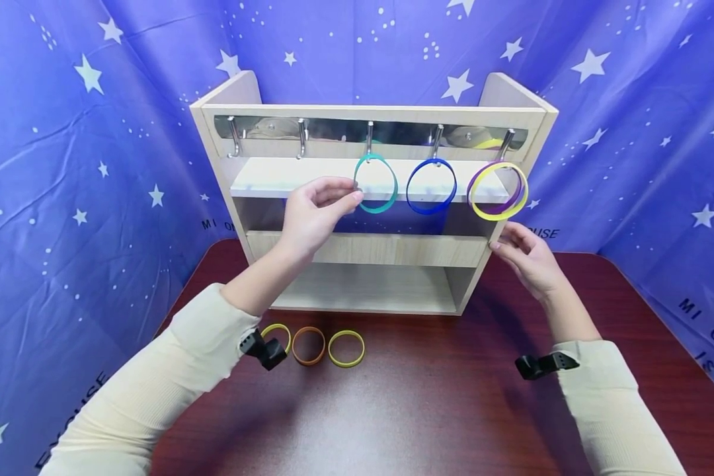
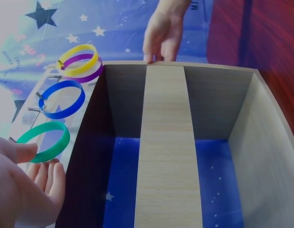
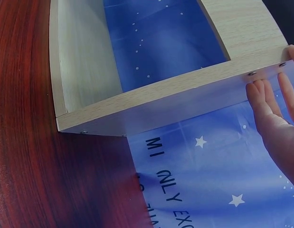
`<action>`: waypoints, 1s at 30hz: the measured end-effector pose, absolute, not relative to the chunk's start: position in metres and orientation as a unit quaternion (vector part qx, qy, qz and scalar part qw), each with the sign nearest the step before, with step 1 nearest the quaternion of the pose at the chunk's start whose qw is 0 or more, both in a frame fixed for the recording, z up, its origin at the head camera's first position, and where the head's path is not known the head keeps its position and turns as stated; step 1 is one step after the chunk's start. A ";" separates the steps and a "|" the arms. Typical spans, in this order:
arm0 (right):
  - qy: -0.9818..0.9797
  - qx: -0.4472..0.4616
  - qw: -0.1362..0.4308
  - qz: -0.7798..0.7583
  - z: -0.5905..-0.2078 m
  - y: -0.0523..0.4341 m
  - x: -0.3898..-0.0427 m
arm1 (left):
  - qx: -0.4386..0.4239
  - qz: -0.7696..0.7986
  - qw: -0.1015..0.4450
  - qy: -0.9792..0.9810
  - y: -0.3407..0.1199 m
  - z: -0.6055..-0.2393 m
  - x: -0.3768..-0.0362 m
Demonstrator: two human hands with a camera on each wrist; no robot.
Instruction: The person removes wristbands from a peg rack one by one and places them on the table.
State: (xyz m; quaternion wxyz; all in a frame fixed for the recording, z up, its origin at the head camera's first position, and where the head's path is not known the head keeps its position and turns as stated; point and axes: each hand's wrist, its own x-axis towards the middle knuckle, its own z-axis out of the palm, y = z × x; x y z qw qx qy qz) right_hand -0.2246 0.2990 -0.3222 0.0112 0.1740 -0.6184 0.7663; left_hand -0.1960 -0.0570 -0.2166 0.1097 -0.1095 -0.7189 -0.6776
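The left hand [image 1: 315, 215] is raised, thumb and fingers pinching the teal ring [image 1: 376, 184] that hangs on a hook [image 1: 369, 137] just above. The right hand [image 1: 526, 258] lies flat-fingered against the rack [image 1: 371, 250] side. Only the head view shows three rings [image 1: 312, 345] under the left wrist.

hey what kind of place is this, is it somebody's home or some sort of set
Most likely a staged recording set, not a lived-in room. A blue star-printed backdrop curtains the dark red table on all sides, and the only furniture is a small wooden hook rack hung with coloured rings, with three more rings lying on the table.
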 end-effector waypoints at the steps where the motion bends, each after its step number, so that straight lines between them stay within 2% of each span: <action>1: -0.618 0.174 0.011 0.767 -0.322 0.299 -0.225 | -0.110 -0.686 0.109 -0.711 -0.057 -0.216 -0.196; 30: -0.620 0.177 0.018 0.764 -0.322 0.298 -0.224 | -0.158 -0.786 0.119 -0.585 -0.064 -0.199 -0.185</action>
